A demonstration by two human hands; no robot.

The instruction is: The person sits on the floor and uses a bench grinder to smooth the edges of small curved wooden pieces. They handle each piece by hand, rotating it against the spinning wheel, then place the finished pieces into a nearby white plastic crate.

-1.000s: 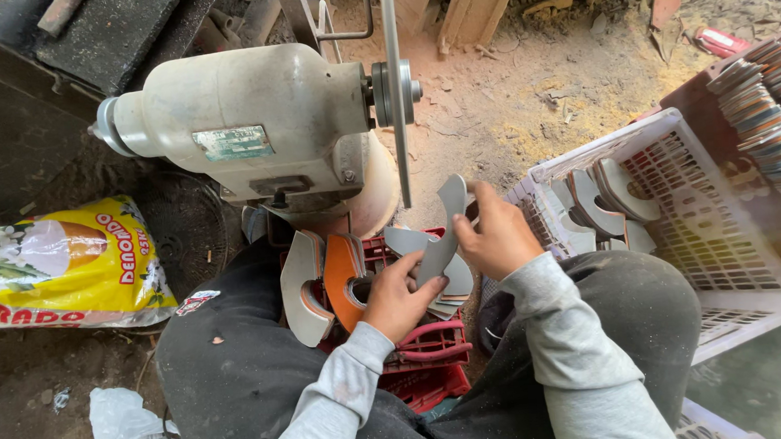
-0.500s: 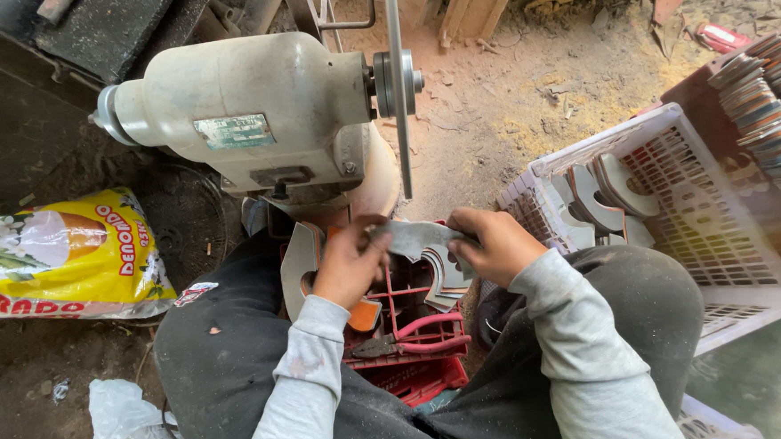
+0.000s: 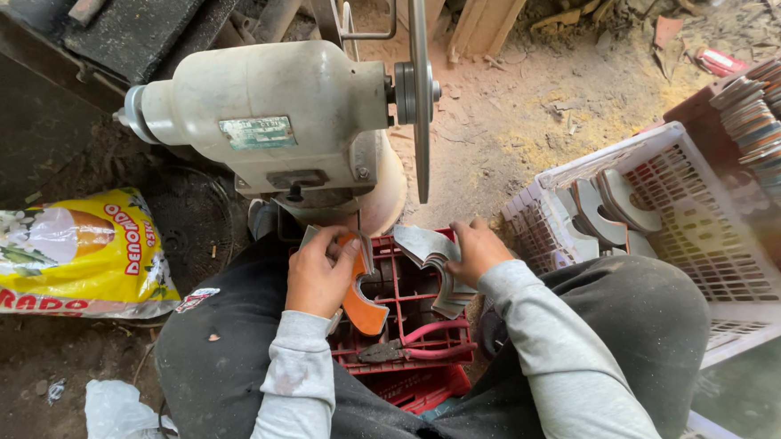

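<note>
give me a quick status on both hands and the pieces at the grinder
Left hand grips orange piece. Right hand holds grey piece. Both over red crate, below grinder disc. Nothing between.

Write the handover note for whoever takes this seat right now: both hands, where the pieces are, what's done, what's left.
Left hand: grip shut on an orange curved piece.
Right hand: grip shut on a grey curved piece.
Both are over the red crate between the knees, below the grinder disc; red-handled pliers lie in it.
Done: several grey pieces sit in the white basket.
Left: the two held pieces, neither at the disc.
</note>
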